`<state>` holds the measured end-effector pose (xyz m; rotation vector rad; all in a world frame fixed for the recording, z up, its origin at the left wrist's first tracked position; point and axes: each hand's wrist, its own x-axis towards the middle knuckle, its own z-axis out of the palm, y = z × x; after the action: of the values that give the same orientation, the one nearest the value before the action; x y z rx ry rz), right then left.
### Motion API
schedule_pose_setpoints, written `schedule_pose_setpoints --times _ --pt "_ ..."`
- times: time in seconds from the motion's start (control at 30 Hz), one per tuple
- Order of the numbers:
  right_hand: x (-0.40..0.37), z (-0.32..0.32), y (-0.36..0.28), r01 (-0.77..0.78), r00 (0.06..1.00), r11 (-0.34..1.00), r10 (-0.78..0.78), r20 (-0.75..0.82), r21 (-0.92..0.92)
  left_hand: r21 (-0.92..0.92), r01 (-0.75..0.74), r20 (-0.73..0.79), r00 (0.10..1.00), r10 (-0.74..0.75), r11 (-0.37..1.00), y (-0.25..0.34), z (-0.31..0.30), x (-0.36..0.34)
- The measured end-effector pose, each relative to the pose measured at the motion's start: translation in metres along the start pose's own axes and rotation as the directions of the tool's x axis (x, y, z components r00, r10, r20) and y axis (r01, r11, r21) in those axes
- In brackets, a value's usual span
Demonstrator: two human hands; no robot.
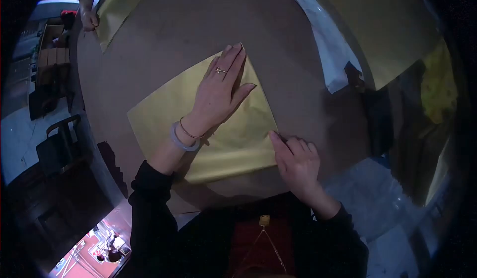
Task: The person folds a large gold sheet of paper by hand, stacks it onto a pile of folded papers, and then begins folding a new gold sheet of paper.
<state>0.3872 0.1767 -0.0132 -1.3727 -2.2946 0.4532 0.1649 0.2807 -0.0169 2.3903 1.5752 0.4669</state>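
Observation:
A yellow-gold sheet (166, 104), with a slight sheen, lies on the brown tabletop in front of me. My left hand (218, 89) rests flat on it, fingers stretched toward the far corner and thumb spread out to the side. A ring and two bracelets show on this hand and wrist. At the sheet's right edge, my right hand (300, 161) has its fingers curled, with thumb and index finger closed on the edge near the lower right corner. Low soft folds run across the near part of the sheet.
Across the brown table (174, 34), another person's hand (90, 20) holds a similar yellow sheet (117, 12). A pale strip (325, 44) and a large yellowish sheet (377, 29) lie at the upper right. A dark chair (59, 146) stands left of the table.

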Motion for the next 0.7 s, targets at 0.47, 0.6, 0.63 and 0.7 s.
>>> schedule_pose_setpoints --times 0.47,0.6,0.63,0.7 --pt "0.0004 -0.0012 0.0022 0.052 0.998 0.999 -0.052 -0.021 -0.012 0.065 -0.007 0.018 1.000 0.006 0.998 0.0030 -0.0014 0.0006" --pt "-0.0022 0.0005 0.0053 0.078 0.997 0.997 -0.079 -0.014 -0.017 0.033 -0.010 0.019 1.000 0.010 0.999 0.0019 -0.0002 0.0006" --pt "-0.0017 0.0006 0.0057 0.077 0.997 0.997 -0.078 -0.016 -0.017 0.032 -0.014 0.026 1.000 0.013 0.999 0.0027 -0.0011 0.0019" --pt "-0.0011 0.0011 0.0042 0.081 0.996 0.997 -0.081 -0.031 -0.004 0.030 -0.018 0.017 1.000 0.017 0.999 0.0014 -0.0005 0.0000"
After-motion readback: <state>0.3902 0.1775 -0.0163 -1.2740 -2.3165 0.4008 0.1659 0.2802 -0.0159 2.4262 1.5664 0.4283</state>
